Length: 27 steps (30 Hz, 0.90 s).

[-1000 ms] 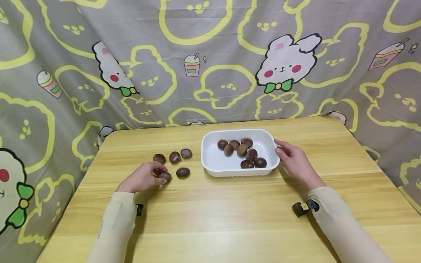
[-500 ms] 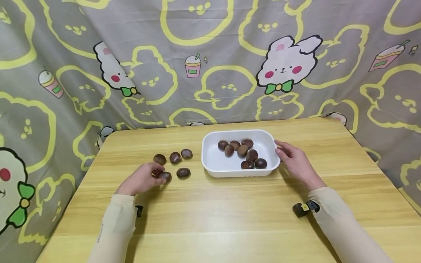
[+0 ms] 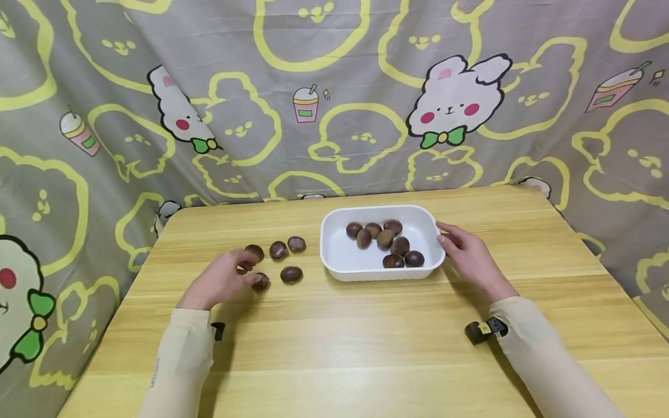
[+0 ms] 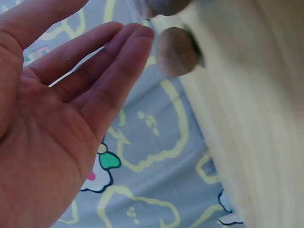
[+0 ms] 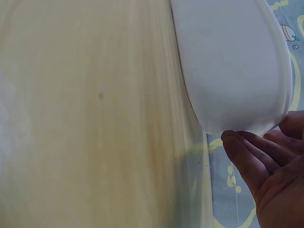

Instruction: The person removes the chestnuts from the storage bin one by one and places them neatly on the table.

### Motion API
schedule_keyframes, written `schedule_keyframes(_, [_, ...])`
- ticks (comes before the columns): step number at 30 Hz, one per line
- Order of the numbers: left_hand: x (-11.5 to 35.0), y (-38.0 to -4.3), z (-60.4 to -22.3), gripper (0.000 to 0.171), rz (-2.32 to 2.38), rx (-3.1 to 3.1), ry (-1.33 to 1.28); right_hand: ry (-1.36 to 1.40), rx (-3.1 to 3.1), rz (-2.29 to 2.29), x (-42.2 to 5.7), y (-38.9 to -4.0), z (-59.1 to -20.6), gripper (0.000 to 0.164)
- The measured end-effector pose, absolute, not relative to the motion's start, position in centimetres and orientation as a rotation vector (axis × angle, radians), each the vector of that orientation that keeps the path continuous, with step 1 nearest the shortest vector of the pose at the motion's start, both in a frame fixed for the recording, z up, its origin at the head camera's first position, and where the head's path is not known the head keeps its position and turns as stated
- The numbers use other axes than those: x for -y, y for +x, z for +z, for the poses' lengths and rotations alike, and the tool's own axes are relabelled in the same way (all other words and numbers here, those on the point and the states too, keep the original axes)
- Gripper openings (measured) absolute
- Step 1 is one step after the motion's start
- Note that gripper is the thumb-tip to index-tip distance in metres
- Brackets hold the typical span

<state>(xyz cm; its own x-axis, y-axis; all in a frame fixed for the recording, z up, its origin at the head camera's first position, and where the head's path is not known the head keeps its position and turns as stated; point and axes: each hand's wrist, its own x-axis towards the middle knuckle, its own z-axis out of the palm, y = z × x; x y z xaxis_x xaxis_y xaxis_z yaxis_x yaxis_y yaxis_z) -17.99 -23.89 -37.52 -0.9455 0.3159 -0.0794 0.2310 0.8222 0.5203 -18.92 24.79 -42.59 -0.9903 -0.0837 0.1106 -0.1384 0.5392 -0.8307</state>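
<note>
In the head view my left hand [image 3: 222,280] is low over the table's left side, by several loose brown chestnuts. Its fingertips are beside a chestnut [image 3: 261,283], and another chestnut [image 3: 254,252] lies just beyond the fingers. One more dark shape under the hand is mostly hidden. The left wrist view has the palm bare and the fingers extended, with a chestnut [image 4: 176,52] just past their tips. My right hand [image 3: 473,260] touches the right end of a white tray [image 3: 334,271] holding several chestnuts. In the right wrist view its fingertips [image 5: 229,135] rest against the tray's outer wall.
Between the left hand and the tray lie three more chestnuts, one [image 3: 291,274] nearer me and two [image 3: 279,250] [image 3: 296,244] farther back. The wooden table [image 3: 340,348] ends at a patterned curtain [image 3: 334,116] behind and at the sides.
My left hand has shifted slightly left, its fingertips drawing back from the nearest chestnut, which has also moved a little left. The right hand and tray stay in place.
</note>
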Motion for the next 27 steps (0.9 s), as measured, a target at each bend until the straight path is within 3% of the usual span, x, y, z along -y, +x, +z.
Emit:
schedule_keyframes(11, [19.1, -19.1, -35.9, 0.021, 1.092, -2.829, 0.566, 0.185, 2.713, 1.464, -24.8, -18.9, -42.6, 0.046])
schedule_keyframes(27, [8.7, -22.3, -36.9, 0.023, 1.256, -2.550, 0.912, 0.186, 2.708, 1.473, -24.7, -18.9, -42.5, 0.046])
